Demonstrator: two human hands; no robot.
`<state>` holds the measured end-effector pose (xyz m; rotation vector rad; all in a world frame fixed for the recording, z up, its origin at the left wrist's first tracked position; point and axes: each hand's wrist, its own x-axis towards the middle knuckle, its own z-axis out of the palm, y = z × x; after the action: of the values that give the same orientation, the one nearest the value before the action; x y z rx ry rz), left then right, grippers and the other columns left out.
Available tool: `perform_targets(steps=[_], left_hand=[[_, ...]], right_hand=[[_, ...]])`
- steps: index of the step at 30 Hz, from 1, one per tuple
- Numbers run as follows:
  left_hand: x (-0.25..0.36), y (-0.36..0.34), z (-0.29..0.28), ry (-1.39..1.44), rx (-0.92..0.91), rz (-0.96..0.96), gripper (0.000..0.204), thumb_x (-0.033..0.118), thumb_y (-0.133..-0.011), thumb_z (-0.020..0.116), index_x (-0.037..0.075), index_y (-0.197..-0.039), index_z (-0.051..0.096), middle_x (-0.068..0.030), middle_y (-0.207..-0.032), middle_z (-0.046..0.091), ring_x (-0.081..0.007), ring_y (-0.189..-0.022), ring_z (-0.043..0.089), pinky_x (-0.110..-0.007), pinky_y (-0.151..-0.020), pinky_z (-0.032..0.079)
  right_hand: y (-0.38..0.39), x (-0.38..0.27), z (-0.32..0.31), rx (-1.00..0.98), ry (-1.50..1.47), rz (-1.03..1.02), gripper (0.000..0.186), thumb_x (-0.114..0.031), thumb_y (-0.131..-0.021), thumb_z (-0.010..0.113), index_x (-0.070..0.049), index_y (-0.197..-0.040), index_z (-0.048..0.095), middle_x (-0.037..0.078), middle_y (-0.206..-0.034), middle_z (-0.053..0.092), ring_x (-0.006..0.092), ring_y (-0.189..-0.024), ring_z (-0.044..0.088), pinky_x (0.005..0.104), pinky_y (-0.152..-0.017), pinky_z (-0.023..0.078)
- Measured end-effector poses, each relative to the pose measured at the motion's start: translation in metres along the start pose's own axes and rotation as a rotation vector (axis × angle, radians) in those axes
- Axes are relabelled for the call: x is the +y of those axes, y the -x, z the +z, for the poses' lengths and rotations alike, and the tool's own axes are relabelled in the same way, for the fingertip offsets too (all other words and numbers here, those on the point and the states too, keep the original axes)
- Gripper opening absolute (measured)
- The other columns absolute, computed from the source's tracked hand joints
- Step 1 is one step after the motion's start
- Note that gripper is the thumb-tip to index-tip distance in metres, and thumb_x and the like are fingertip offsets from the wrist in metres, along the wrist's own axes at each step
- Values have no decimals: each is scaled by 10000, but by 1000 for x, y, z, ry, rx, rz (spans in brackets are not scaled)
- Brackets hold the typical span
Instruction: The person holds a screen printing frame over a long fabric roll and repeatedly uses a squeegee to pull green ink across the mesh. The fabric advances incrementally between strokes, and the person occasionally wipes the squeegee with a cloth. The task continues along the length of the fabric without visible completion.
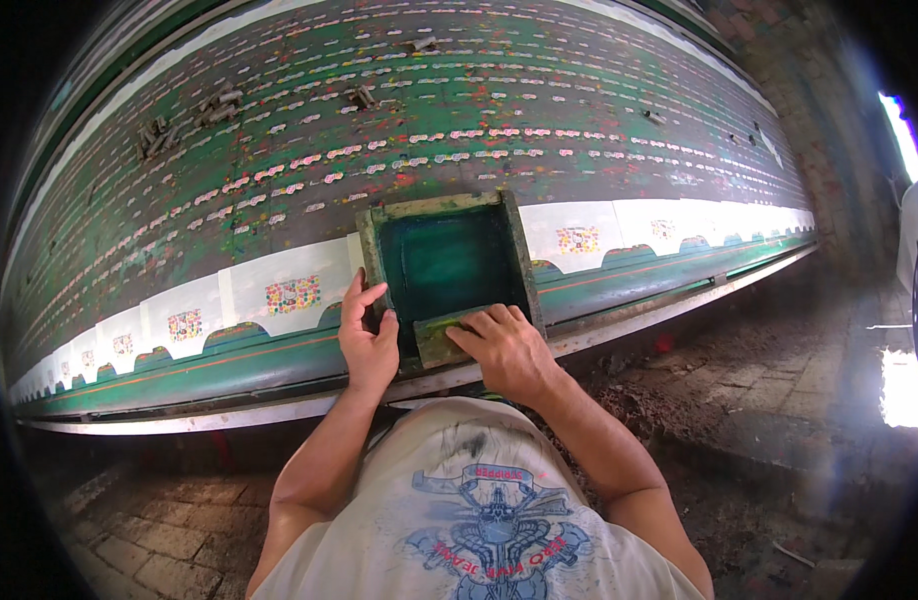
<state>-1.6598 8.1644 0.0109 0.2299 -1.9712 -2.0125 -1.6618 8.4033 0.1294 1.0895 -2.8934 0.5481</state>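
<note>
A square wooden screen-printing frame (522, 262) sits across the near edge of a long printing table, with dark green ink (449, 262) inside it. My right hand (514, 355) is closed over the top of a short wooden squeegee (439, 343) at the frame's near end. Against the frame's left rail rests my left hand (369, 335), thumb and fingers bent onto the rail with a gap between them. White sheets (244, 282) with multicoloured printed patches (294, 295) run along both sides of the frame. The squeegee's lower edge is hidden.
The dark, green-stained table (309, 120) carries rows of small printed marks. Small grey blocks (219, 103) lie in clusters on its far part. A pale rail (279, 405) borders the near edge, close to my body. Brick floor (159, 535) and dark debris (669, 410) show below.
</note>
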Motion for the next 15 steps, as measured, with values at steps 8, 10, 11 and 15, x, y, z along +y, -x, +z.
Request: perform_targets(steps=[8, 10, 11, 15], left_hand=[[2, 1, 1, -355, -10, 40, 449, -164, -785, 686, 45, -1163, 810, -273, -1701, 558, -371, -1623, 508, -442, -1326, 357], [6, 1, 6, -291, 16, 26, 410, -181, -791, 670, 37, -1119, 786, -278, -1730, 528, -368, -1634, 495, -437, -1327, 353], [11, 1, 13, -228, 6, 42, 393, -190, -793, 661, 34, -1096, 772, -280, -1742, 514, -365, -1642, 485, -436, -1328, 351], [11, 9, 65, -115, 6, 93, 349, -196, -807, 665, 28, -1061, 749, -290, -1757, 489, -350, -1634, 491, -437, -1312, 374]], right_hand=[[38, 26, -9, 79, -238, 32, 461, -196, -902, 898, -96, -1341, 798, 143, -1421, 718, 355, -1391, 635, 524, -1131, 531], [52, 41, -13, 242, -243, 163, 402, -180, -950, 875, -72, -1330, 800, 169, -1427, 722, 372, -1407, 640, 523, -1157, 527], [61, 50, -14, 321, -248, 225, 373, -172, -973, 863, -60, -1324, 802, 182, -1429, 724, 380, -1415, 642, 523, -1169, 525], [108, 103, -17, 437, -643, 452, 300, -132, -1040, 798, -14, -1316, 801, 215, -1391, 758, 408, -1364, 698, 489, -1164, 540]])
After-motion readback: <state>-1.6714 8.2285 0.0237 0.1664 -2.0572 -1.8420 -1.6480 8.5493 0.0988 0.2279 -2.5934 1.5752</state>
